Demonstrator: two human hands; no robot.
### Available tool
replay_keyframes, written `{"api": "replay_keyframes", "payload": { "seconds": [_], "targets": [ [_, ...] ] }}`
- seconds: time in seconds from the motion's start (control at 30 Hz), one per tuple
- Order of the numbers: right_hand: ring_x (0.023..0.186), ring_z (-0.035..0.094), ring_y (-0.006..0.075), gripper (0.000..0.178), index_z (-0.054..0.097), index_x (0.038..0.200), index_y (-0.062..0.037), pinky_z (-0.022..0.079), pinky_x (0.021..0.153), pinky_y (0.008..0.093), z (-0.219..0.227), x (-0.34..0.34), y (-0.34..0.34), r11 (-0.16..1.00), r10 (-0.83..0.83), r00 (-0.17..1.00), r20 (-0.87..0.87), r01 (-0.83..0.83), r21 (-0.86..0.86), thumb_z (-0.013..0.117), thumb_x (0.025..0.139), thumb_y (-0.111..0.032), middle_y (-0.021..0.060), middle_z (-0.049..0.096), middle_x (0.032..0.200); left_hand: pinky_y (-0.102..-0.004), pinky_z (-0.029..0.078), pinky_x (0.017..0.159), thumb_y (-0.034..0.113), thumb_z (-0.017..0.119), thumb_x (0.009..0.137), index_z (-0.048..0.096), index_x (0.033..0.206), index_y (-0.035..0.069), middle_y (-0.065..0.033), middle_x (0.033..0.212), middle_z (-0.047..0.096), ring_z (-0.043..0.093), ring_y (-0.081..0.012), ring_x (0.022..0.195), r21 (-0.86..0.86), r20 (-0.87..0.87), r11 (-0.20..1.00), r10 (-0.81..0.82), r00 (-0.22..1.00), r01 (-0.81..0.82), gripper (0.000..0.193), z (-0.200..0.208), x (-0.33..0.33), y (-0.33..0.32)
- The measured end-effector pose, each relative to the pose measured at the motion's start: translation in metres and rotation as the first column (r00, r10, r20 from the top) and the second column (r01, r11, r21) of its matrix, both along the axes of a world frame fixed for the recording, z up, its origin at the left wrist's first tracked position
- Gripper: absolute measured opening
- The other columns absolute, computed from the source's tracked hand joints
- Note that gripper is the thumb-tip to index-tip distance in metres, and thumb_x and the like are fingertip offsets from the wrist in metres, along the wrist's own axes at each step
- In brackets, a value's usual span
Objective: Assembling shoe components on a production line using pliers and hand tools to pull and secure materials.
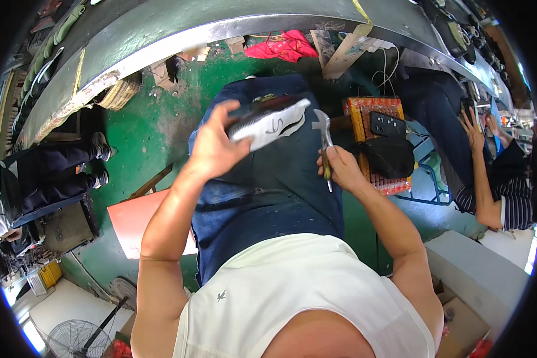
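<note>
The person sits with denim-clad legs (pixel 262 179) stretched over a green floor (pixel 155 125), and the left hand (pixel 212 146) is closed around a white and black shoe (pixel 268 122), lifting it above the lap with its sole side partly turned up. The right hand (pixel 340 170) is clenched on the handle of a small hammer-like tool (pixel 324 140), whose metal head points up and stands just beside the toe end of the shoe, near but not touching. How much work on the shoe is finished cannot be told from this view; the upper looks whole, and with the tool raised close to it, the shaping or tapping seems to be in progress rather than over. To the right a woven red and yellow stool (pixel 370 110) carries a dark phone (pixel 388 124) and a black cap (pixel 385 156), and another person's arm (pixel 483 179) reaches in farther right.
</note>
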State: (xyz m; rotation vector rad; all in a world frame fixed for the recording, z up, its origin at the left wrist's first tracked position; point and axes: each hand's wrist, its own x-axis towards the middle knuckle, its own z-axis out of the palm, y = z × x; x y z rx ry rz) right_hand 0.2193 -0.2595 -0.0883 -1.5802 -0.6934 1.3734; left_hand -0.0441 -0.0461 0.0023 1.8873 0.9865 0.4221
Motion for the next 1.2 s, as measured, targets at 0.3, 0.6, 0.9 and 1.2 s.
{"api": "replay_keyframes", "payload": {
  "seconds": [0.3,0.6,0.9,1.2],
  "targets": [
    [0.073,0.063,0.0124,0.028,0.060,0.109,0.0001,0.049,0.064,0.0286,0.032,0.006,0.001,0.989,0.127,0.980,0.154,-0.113,-0.090,0.058,0.100,-0.026,0.0052,0.065,0.087,-0.0314,0.056,0.078,0.021,0.085,0.083,0.064,0.119,-0.004,-0.0103,0.107,0.071,0.068,-0.0147,0.088,-0.545,0.156,0.838,0.114,0.981,-0.010,0.049,-0.023,0.093,0.041],
    [0.082,0.066,0.0260,0.025,0.058,0.103,-0.0007,0.050,0.073,0.0405,0.042,-0.019,0.012,0.890,0.447,0.852,0.271,-0.393,-0.231,0.062,0.095,-0.024,0.0144,0.066,0.086,-0.0352,0.049,0.102,0.003,0.068,0.079,0.027,0.153,-0.009,-0.0308,0.138,0.056,0.061,-0.0292,0.123,-0.335,-0.045,0.865,-0.410,0.911,0.373,0.085,-0.090,0.036,-0.005],
    [0.096,0.064,0.0460,0.028,0.057,0.106,0.0042,0.049,0.085,0.0514,0.033,-0.025,0.017,0.888,0.454,0.778,0.434,-0.356,-0.291,0.057,0.098,-0.022,0.0273,0.067,0.095,-0.0289,0.053,0.070,0.015,0.066,0.095,0.072,0.103,-0.005,-0.0106,0.088,0.074,0.065,-0.0103,0.077,-0.447,0.070,0.892,0.116,0.991,-0.073,0.023,-0.102,0.028,-0.014],
    [0.072,0.066,0.0176,0.022,0.064,0.102,0.0015,0.051,0.061,0.0333,0.069,-0.006,0.030,0.819,0.508,0.856,0.098,-0.446,-0.360,0.061,0.096,-0.019,0.0086,0.069,0.082,-0.0496,0.054,0.071,0.017,0.064,0.091,0.067,0.081,-0.001,-0.0221,0.081,0.067,0.066,-0.0424,0.077,0.245,-0.103,0.968,-0.026,0.994,0.051,0.021,-0.074,0.045,-0.035]
  ]
}}
